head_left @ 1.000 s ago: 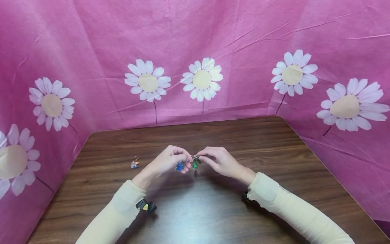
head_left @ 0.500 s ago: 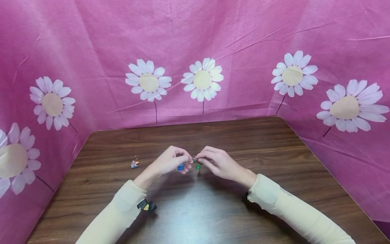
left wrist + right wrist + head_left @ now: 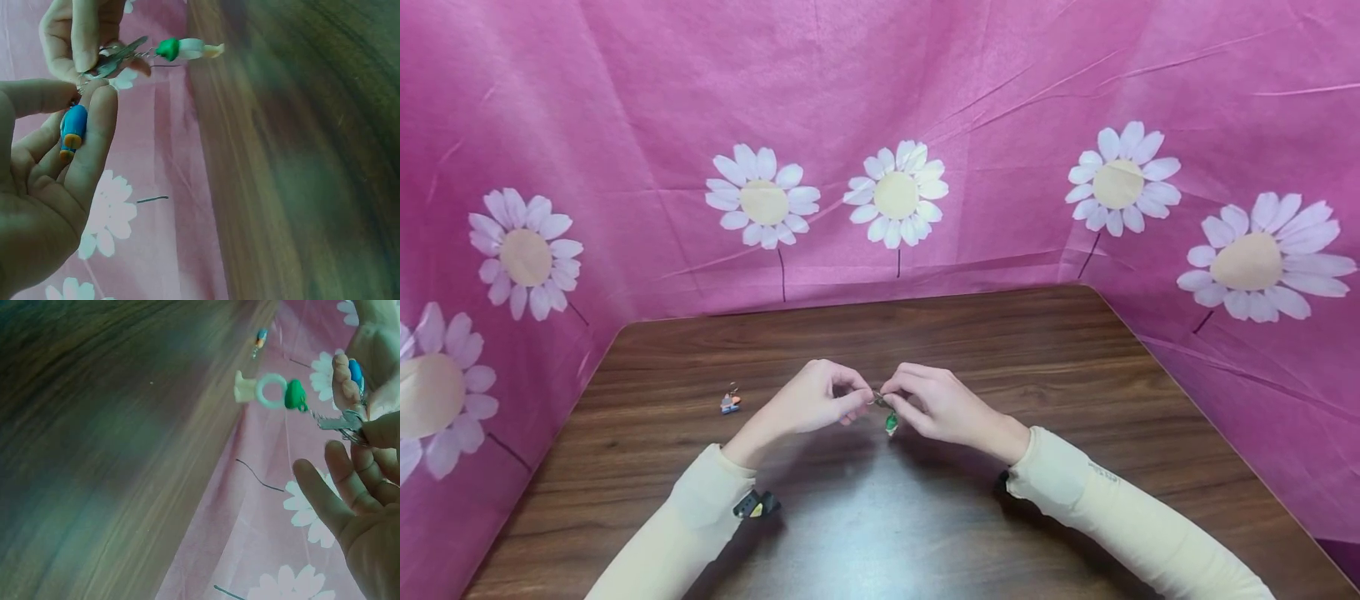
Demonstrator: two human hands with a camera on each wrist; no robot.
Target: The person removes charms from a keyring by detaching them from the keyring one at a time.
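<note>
Above the middle of the table, my two hands meet fingertip to fingertip. The left hand (image 3: 815, 398) pinches a thin metal link between thumb and forefinger. From it hangs a blue keychain charm with orange ends (image 3: 74, 125), lying against the fingers and hidden in the head view. My right hand (image 3: 950, 404) pinches metal keys (image 3: 337, 421) near their ring. On a short chain from the keys dangles a keychain charm (image 3: 891, 424) with a green top, a whitish ring-shaped middle and a cream end. Whether the left link is joined to the key ring, I cannot tell.
Another small keychain charm (image 3: 731, 403), grey, orange and blue, lies on the brown wooden table (image 3: 1000, 517) left of the left hand. A pink cloth with white daisies (image 3: 1000, 100) hangs around the table's back and sides.
The blue charm, visible under the left fingers before, has gone behind them in the head view. The green-topped charm has shifted slightly right and lower. Both hands stay nearly in place.
</note>
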